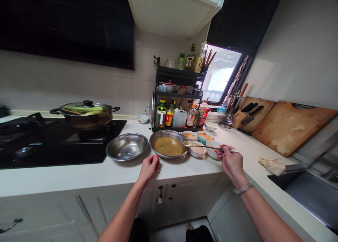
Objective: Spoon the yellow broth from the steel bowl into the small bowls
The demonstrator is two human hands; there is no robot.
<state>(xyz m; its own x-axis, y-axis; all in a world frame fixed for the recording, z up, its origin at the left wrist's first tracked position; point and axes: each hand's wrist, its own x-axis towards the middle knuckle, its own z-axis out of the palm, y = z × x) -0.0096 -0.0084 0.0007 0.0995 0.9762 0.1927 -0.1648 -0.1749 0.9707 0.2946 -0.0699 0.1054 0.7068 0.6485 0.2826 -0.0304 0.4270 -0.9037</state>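
My right hand [231,162] is closed around the handle of a long metal spoon [203,146]. The spoon's bowl, with something pale in it, is at the right rim of a steel basin [152,145] of yellowish-brown liquid [168,146]. My left hand [150,167] is by the basin's front left edge, its fingers curled in; nothing shows in them. To its left stands a second steel basin [111,154], with only a little wetness or residue visible inside. Small bowls cluster right of the liquid: a white one [198,155], a teal-rimmed one [204,142] and others, several with orange or pinkish contents.
A lidded pot [88,120] with green vegetables under glass sits on the black stove [87,157]. Behind the basins rises a black rack [179,93] of bottles and jars. Rightward are a knife block [239,119], cutting boards [293,125], a cloth [273,165] and a sink [311,196].
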